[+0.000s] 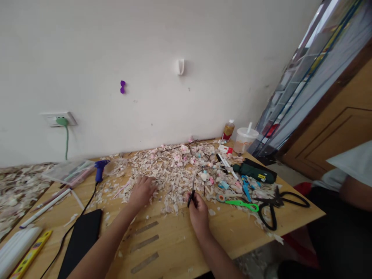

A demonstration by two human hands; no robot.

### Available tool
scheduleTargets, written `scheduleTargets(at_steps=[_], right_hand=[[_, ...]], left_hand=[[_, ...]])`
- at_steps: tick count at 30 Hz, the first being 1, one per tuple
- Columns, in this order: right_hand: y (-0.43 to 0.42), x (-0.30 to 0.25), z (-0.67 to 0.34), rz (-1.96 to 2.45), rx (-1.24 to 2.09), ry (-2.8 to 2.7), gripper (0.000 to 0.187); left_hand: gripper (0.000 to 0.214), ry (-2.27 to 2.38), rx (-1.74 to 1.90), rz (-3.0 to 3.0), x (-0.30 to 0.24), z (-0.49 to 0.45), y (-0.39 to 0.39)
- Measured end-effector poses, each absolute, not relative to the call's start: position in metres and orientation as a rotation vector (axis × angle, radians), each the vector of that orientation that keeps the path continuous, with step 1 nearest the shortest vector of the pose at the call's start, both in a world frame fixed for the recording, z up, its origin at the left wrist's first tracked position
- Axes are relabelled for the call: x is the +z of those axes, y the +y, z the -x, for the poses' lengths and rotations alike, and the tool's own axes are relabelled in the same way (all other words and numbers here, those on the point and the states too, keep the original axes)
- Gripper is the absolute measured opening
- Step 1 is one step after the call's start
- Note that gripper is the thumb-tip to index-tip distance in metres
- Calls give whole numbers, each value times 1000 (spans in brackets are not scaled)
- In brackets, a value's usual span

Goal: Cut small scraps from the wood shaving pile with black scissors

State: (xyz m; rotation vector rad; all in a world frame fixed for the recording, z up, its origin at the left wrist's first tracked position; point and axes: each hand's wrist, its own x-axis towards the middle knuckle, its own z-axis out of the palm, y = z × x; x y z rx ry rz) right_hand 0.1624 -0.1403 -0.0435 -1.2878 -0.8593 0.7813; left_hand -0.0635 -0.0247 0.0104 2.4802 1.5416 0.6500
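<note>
Pale wall (151,50) — wooden table (174,242) — brown panelled door (334,149).

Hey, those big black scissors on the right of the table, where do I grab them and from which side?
Best grip is probably the handle loops of the big black scissors, coming from the right. The loops spread wide on that side, while the blades point left toward the bright green handle. Your right hand already holds the small scissors.

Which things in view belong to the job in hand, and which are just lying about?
Likely in use:
Small black-handled metal scissors, in the right hand
Pale, thin, curled scraps under the left hand

Probably lying about:
Dark-green rolled umbrella
Clear plastic lidded cup
</note>
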Motion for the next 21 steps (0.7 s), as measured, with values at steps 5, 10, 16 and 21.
scheduleTargets(at_steps=[5,10,16,21], right_hand=[[-141,-45,-163,1277,763,-868,26],[-142,-42,-162,1273,763,-867,27],[-143,-41,-161,1269,756,-863,29],[-142,-47,-161,1319,743,-949,27]], left_hand=[[23,1491,667,-2369,2,58,-25],[16,1573,948,-1907,12,59,-11],[33,1497,979,-1631,20,60,-11],[45,1339,1045,-1447,19,60,-18]])
